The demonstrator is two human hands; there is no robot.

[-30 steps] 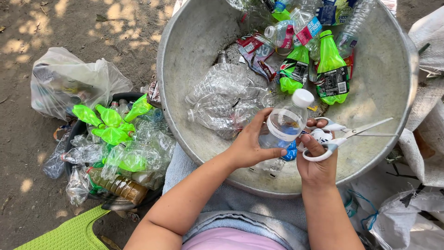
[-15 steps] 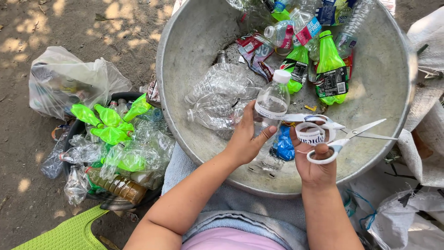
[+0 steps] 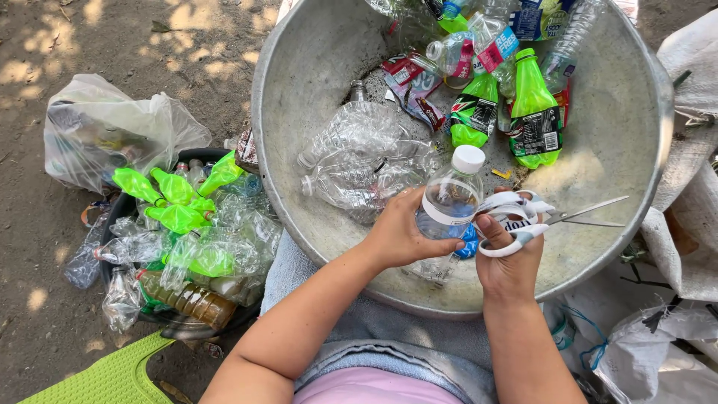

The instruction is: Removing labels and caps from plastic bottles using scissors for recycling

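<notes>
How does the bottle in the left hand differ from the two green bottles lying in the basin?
The clear bottle has a white cap and its label hangs loose; the green bottles are uncapped, with dark labels still wrapped around them. The left hand holds the clear one upright; the green ones lie in the metal basin. All are plastic.

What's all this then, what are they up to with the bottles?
A person sits over a big metal basin of plastic bottles. The left hand holds a clear bottle with a white cap above the basin. The right hand holds white-handled scissors with a peeled label strip caught against the handles. More clear and green bottles lie in the basin, and a tub of squashed ones stands on the ground to the person's left.
</notes>
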